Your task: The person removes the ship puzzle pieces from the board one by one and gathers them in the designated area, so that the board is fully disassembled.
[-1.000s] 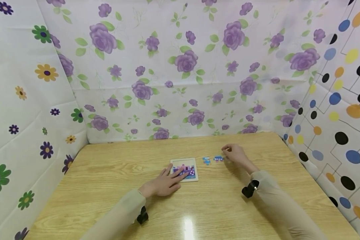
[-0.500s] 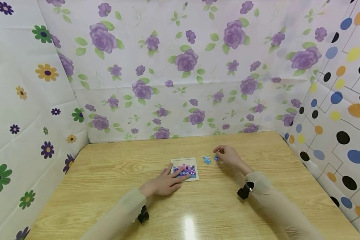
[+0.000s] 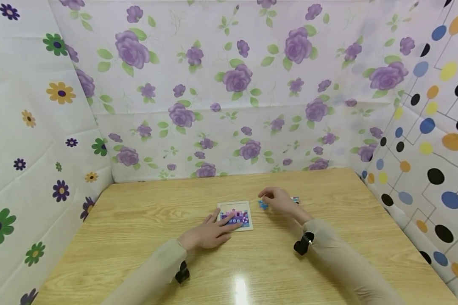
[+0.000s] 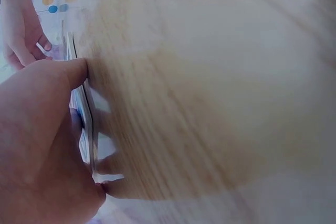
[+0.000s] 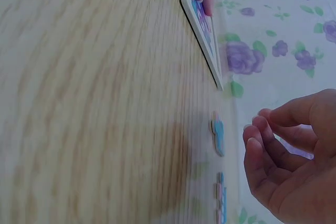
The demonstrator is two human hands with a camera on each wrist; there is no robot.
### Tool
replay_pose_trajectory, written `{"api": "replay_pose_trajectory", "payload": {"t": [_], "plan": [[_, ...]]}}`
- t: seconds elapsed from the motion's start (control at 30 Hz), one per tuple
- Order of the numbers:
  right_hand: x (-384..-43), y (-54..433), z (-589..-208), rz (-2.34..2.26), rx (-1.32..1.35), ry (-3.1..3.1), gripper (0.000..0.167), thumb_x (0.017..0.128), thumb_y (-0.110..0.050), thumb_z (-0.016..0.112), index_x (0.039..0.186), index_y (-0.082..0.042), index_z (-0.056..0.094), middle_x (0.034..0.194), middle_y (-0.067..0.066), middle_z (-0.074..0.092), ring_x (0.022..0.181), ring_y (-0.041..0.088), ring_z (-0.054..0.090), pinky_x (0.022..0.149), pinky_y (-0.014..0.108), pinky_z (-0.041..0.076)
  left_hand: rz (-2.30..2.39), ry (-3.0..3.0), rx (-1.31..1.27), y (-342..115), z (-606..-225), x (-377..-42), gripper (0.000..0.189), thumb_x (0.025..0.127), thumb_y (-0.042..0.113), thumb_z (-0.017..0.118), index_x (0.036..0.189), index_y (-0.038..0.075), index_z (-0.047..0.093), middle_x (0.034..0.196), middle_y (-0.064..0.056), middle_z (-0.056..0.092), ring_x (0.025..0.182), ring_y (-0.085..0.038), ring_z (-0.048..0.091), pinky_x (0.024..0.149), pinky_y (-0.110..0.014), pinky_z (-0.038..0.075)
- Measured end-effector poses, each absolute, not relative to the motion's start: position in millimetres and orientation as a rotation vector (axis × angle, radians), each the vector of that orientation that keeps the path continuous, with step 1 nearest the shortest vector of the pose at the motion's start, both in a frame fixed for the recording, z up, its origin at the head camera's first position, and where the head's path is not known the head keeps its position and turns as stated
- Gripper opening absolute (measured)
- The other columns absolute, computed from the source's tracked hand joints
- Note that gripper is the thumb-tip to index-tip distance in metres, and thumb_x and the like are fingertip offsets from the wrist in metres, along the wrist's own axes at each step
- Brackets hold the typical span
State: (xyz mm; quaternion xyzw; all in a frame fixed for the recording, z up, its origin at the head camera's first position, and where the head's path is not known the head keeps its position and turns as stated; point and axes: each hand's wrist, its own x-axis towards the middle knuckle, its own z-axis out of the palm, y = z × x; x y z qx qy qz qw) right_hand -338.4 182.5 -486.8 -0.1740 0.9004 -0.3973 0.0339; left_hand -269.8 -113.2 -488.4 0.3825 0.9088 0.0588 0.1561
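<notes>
A small white-framed jigsaw puzzle [image 3: 248,207] with a pink and purple boat picture lies mid-table. My left hand [image 3: 208,234] rests on its left part with fingers spread, covering some of the picture; in the left wrist view, the thumb [image 4: 77,73] lies at the frame's edge. My right hand [image 3: 279,201] hovers over loose puzzle pieces to the right of the frame. Its fingers are loosely bent, the thumb close to the index fingertip, with nothing visible between them. A blue puzzle piece [image 5: 218,136] lies below the fingertips. Another piece [image 3: 295,199] shows behind the hand, partly hidden.
The wooden table [image 3: 145,212] extends around both hands. Behind it hangs a white cloth [image 3: 213,140] with purple flowers. A dotted cloth [image 3: 412,161] stands on the right and a flowered one [image 3: 38,178] on the left. Each wrist wears a black camera [image 3: 303,243].
My right hand has moved left over the loose pieces, from beside the right one to above the blue one. My left hand has stayed on the puzzle.
</notes>
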Motion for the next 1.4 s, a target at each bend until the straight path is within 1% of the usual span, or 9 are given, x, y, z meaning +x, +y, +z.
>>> {"api": "replay_pose_trajectory", "payload": {"t": [0.17, 0.33, 0.47, 0.57, 0.67, 0.9, 1.1, 1.4], "plan": [[-336.6, 170.2, -487.4, -1.184, -0.616, 2.731, 0.021, 0.095, -0.012, 0.055, 0.108, -0.008, 0.070, 0.100, 0.007, 0.069, 0.081, 0.012, 0.057, 0.072, 0.027, 0.048, 0.176, 2.591, 1.087, -113.7, -486.2, -269.1, 0.049, 0.106, 0.042, 0.029, 0.153, 0.044, 0.018, 0.165, 0.003, 0.005, 0.147, -0.048, -0.004, 0.115, -0.064, 0.016], [-335.6, 160.9, -487.8, -1.168, -0.680, 2.709, 0.021, 0.094, -0.009, 0.056, 0.108, -0.007, 0.071, 0.098, 0.007, 0.070, 0.077, 0.012, 0.055, 0.069, 0.026, 0.047, 0.144, 2.590, 1.100, -113.7, -486.8, -269.7, 0.048, 0.106, 0.041, 0.029, 0.152, 0.047, 0.016, 0.165, 0.002, 0.004, 0.146, -0.050, -0.004, 0.114, -0.065, 0.017], [-334.0, 154.6, -489.0, -1.152, -0.696, 2.675, 0.018, 0.094, -0.010, 0.058, 0.107, -0.009, 0.071, 0.099, 0.003, 0.069, 0.078, 0.011, 0.053, 0.069, 0.024, 0.045, 0.155, 2.586, 1.106, -114.0, -486.7, -270.1, 0.048, 0.106, 0.040, 0.030, 0.152, 0.047, 0.018, 0.165, 0.001, 0.005, 0.145, -0.052, -0.003, 0.113, -0.067, 0.017], [-331.3, 149.5, -488.8, -1.141, -0.718, 2.627, 0.017, 0.094, -0.010, 0.061, 0.107, -0.008, 0.070, 0.100, 0.004, 0.069, 0.079, 0.011, 0.054, 0.070, 0.025, 0.046, 0.173, 2.583, 1.106, -114.6, -486.9, -270.7, 0.048, 0.106, 0.039, 0.031, 0.152, 0.046, 0.020, 0.164, 0.001, 0.006, 0.145, -0.053, -0.004, 0.113, -0.067, 0.017], [-329.3, 144.2, -488.7, -1.128, -0.735, 2.599, 0.017, 0.092, -0.009, 0.064, 0.107, -0.005, 0.070, 0.096, 0.005, 0.069, 0.078, 0.012, 0.057, 0.069, 0.026, 0.049, 0.190, 2.579, 1.106, -114.8, -487.8, -271.8, 0.047, 0.106, 0.039, 0.032, 0.151, 0.046, 0.021, 0.164, 0.001, 0.006, 0.144, -0.053, -0.004, 0.113, -0.067, 0.016], [-330.9, 133.9, -492.1, -1.074, -0.687, 2.628, 0.020, 0.084, -0.011, 0.074, 0.103, -0.006, 0.071, 0.086, 0.000, 0.065, 0.076, 0.011, 0.057, 0.069, 0.025, 0.049, 0.211, 2.578, 1.102, -114.8, -489.1, -274.1, 0.047, 0.106, 0.040, 0.033, 0.151, 0.048, 0.021, 0.164, 0.001, 0.006, 0.145, -0.052, -0.004, 0.113, -0.066, 0.017], [-330.4, 128.9, -492.5, -1.017, -0.649, 2.639, 0.016, 0.082, -0.009, 0.076, 0.097, -0.008, 0.071, 0.082, -0.001, 0.061, 0.072, 0.012, 0.053, 0.064, 0.025, 0.045, 0.218, 2.573, 1.102, -115.1, -488.7, -273.6, 0.047, 0.106, 0.040, 0.033, 0.151, 0.048, 0.021, 0.164, 0.000, 0.005, 0.145, -0.052, -0.005, 0.114, -0.066, 0.016], [-330.3, 124.6, -491.1, -0.961, -0.663, 2.670, 0.014, 0.081, -0.008, 0.077, 0.091, -0.008, 0.068, 0.079, 0.000, 0.060, 0.072, 0.012, 0.051, 0.065, 0.025, 0.043, 0.174, 2.587, 1.095, -114.6, -489.9, -272.8, 0.049, 0.105, 0.042, 0.031, 0.153, 0.045, 0.017, 0.164, 0.002, 0.004, 0.146, -0.050, -0.004, 0.114, -0.065, 0.016]]}}
